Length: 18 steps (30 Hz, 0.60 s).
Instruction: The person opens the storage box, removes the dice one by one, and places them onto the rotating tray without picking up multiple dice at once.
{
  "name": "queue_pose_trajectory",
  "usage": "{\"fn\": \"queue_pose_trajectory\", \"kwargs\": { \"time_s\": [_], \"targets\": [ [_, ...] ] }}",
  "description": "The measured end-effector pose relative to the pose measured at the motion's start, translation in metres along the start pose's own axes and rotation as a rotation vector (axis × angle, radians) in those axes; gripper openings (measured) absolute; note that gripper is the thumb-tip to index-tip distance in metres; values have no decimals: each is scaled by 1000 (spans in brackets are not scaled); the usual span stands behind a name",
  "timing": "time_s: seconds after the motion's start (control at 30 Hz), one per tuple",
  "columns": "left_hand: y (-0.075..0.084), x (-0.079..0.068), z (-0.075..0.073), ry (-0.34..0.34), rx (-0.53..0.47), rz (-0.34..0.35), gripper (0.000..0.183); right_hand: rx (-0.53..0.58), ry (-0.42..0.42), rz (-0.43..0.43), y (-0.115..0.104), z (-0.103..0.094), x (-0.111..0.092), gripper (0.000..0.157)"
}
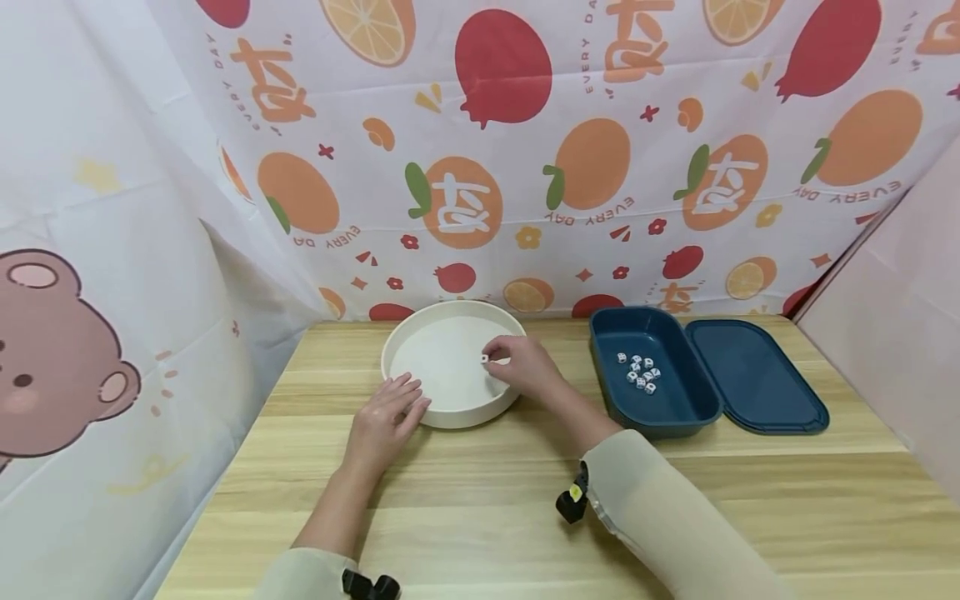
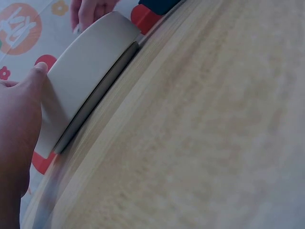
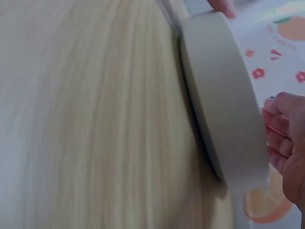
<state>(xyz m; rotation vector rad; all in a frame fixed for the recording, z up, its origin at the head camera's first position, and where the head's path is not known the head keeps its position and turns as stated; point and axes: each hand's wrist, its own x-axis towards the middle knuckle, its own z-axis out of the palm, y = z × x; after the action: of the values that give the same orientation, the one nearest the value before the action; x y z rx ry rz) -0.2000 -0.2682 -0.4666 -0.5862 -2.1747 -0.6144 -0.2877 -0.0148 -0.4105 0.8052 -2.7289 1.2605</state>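
Observation:
A round cream tray (image 1: pixel 459 418) with a raised rim stands on the wooden table. My right hand (image 1: pixel 522 364) is over its right side and pinches one white die (image 1: pixel 484 358) between thumb and fingertips. In the right wrist view the curled fingers (image 3: pixel 279 136) show beyond the tray's wall, and the die is mostly hidden. My left hand (image 1: pixel 382 419) rests on the tray's near left rim with its fingers extended. The left wrist view shows the left thumb (image 2: pixel 40 71) against the rim.
Right of the tray stands a dark blue rectangular container (image 1: pixel 675 429) with several white dice (image 1: pixel 641 381) inside. Its matching blue lid (image 1: pixel 757 375) lies flat against its right side. A fruit-patterned cloth (image 1: pixel 517 217) hangs behind the table's back edge.

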Motion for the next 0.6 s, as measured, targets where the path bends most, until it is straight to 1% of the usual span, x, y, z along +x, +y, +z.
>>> {"fn": "queue_pose_trajectory", "kwargs": {
  "time_s": [0.07, 0.13, 0.23, 0.43, 0.6],
  "targets": [
    [1, -1, 1, 1, -4, -3, 22, -34, -63, -11, -2, 10, 3, 13],
    [3, -2, 2, -1, -9, -11, 22, -87, -112, -41, -3, 18, 7, 13],
    [4, -2, 2, -8, -10, -17, 22, -169, -157, -51, -5, 27, 11, 12],
    [3, 0, 2, -5, -10, -22, 22, -239, -208, 79, -9, 33, 18, 10],
    [1, 0, 1, -10, 5, -18, 22, -278, -254, 129, -10, 37, 20, 8]
  ]
}}
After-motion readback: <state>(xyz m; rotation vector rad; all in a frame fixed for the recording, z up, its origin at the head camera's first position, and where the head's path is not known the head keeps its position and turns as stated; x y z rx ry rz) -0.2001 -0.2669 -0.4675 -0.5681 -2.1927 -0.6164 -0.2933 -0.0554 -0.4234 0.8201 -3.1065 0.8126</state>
